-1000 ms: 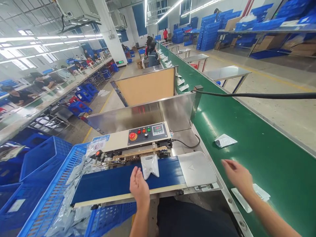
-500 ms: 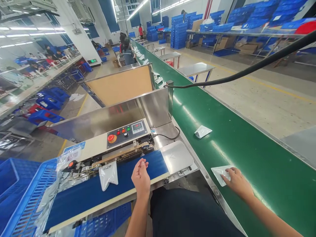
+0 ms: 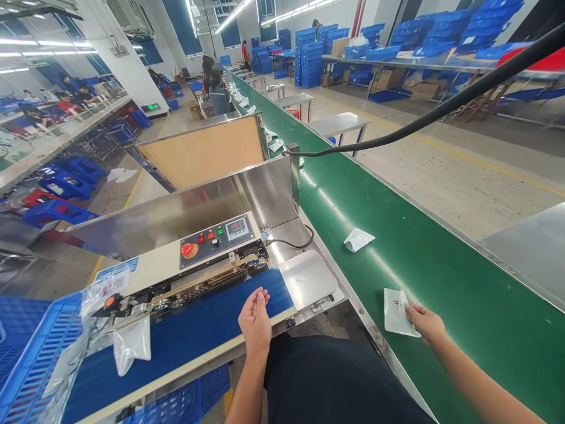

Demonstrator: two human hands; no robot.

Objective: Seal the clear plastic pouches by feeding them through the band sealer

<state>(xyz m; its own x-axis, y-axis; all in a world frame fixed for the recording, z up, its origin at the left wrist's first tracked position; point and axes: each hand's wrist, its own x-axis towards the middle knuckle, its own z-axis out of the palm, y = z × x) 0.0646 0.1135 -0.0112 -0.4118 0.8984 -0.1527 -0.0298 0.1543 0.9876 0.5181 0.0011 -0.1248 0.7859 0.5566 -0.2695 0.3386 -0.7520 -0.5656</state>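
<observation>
White packet [image 3: 396, 312] is laid on the green conveyor belt [image 3: 459, 277] and is touched at its edge by the right hand [image 3: 427, 325] (whether it is actually grasped cannot be told). The left hand [image 3: 255, 323] is held open and empty over the blue belt [image 3: 189, 335] of the sealing machine [image 3: 216, 244]. A silver pouch [image 3: 131, 346] is left on that belt, near a blue crate [image 3: 35, 353], and a small packet [image 3: 359, 239] is seen farther up the green belt.

Factory pkg line: green conveyor [image 3: 424, 282], band sealer [image 3: 176, 277], stacked blue crates [image 3: 311, 65]
</observation>
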